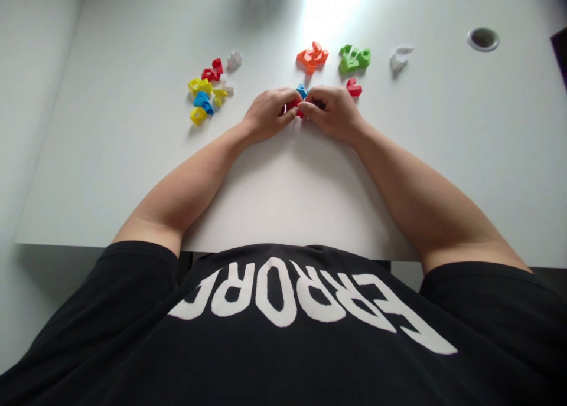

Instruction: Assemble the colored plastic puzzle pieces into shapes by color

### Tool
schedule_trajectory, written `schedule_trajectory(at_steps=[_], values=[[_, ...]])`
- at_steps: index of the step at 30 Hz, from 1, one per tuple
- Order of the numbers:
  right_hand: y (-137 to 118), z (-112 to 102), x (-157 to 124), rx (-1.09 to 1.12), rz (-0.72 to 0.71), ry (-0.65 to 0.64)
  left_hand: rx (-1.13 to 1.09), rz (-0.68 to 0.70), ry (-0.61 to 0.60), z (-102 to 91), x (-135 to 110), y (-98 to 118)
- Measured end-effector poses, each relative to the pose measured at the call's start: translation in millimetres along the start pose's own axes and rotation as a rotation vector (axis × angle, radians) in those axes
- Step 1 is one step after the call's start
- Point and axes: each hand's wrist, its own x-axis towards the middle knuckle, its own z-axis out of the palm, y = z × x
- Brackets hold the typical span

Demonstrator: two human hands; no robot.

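Observation:
My left hand (267,112) and my right hand (333,110) meet at the middle of the white table (283,187), fingers pinched together. Between the fingertips sits a small red puzzle piece (296,106) with a blue piece (302,90) just behind it. Both hands grip this red and blue cluster; most of it is hidden by the fingers. A loose red piece (354,88) lies right beside my right hand.
An orange piece (312,57), a green piece (354,58) and a white piece (400,57) lie beyond the hands. A pile of yellow, red, blue and white pieces (209,88) lies to the left. A round cable hole (482,39) sits far right.

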Motion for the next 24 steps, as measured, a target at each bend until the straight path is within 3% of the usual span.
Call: schedule_trajectory(at_steps=[13,24], values=[[4.1,3.6,3.5,-0.055,-0.085,0.065,0.032,0.012,0.009,0.7,-0.5,-0.8],[2.9,1.9,4.4,-0.053,-0.119,0.049,0.067,0.016,-0.006,-2.1,-0.6,1.3]])
